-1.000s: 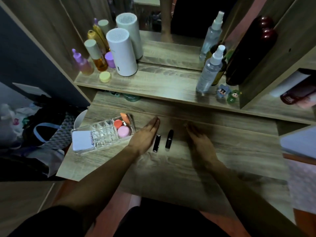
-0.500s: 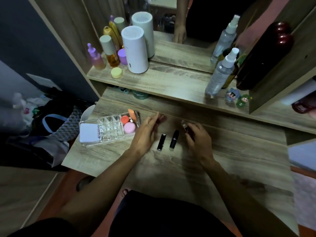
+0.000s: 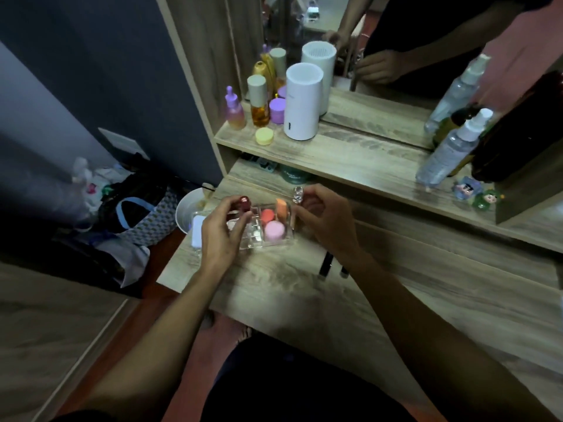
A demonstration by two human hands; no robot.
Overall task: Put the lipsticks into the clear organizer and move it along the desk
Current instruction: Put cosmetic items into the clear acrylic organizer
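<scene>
The clear organizer [image 3: 275, 242] sits on the wooden desk [image 3: 426, 293] at its left end, holding pink and orange sponges. My left hand [image 3: 222, 236] hovers over the organizer's left half, pinching a dark red lipstick [image 3: 244, 203] by its top. My right hand [image 3: 327, 220] is at the organizer's right edge, gripping a clear-capped lipstick [image 3: 297, 194] held upright. Two black lipsticks [image 3: 326, 263] lie on the desk just right of the organizer, partly hidden under my right forearm.
A raised shelf [image 3: 350, 159] behind carries a white cylinder [image 3: 303, 102], small bottles and jars [image 3: 259, 102], a spray bottle [image 3: 454, 147] and little figurines [image 3: 475, 193]. A mirror stands behind it. A white bowl [image 3: 189, 211] and bags [image 3: 134, 214] lie left of the desk.
Both hands picked up a lipstick each and moved left to the organizer. The view shifted, so the desk items now appear further right.
</scene>
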